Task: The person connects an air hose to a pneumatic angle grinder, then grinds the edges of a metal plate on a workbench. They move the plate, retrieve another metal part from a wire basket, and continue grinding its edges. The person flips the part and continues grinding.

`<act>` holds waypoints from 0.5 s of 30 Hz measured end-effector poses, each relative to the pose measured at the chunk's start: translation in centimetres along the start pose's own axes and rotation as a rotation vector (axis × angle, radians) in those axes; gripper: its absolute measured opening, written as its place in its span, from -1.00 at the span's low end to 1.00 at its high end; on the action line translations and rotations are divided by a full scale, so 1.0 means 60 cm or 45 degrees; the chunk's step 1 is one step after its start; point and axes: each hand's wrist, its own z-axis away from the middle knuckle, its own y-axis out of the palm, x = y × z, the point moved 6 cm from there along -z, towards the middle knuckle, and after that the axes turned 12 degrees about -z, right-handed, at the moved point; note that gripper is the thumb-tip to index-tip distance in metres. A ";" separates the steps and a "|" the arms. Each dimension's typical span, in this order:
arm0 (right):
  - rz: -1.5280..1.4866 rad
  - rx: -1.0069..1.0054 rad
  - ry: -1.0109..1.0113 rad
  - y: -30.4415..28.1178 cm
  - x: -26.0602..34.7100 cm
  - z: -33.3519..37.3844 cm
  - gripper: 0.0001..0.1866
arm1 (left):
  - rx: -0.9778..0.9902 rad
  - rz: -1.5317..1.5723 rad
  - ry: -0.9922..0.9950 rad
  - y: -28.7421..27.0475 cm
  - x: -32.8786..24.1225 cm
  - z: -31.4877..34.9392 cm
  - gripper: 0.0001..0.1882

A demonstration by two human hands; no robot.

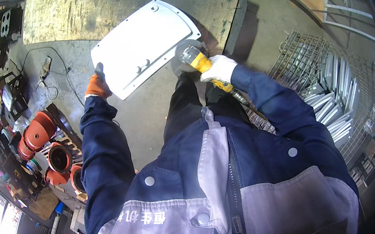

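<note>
A white, flat panel [142, 43] with a flanged edge and small holes rests partly on the worn table and juts out over its near edge. My left hand [97, 85], in an orange glove with grey fingers, is closed on the panel's left corner, thumb on top. In a white glove, my right hand [219, 69] wraps round the body of a yellow angle grinder [199, 62]. Its round disc [184, 55] is at the panel's near right edge; whether they touch, I cannot tell. A hose or cord fitting [240, 97] trails from the grinder's back end.
The scuffed table [70, 13] lies ahead. To the right, a wire mesh cage [302, 56] holds several light metal parts [335, 99]. Several orange-red round housings [40, 130] stand at the left beside cluttered shelving. A dark cable [63, 63] runs over the floor there.
</note>
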 end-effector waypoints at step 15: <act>-0.671 -0.282 0.050 -0.123 -0.102 -0.007 -0.66 | 0.013 -0.798 0.151 0.023 -0.041 0.038 -0.48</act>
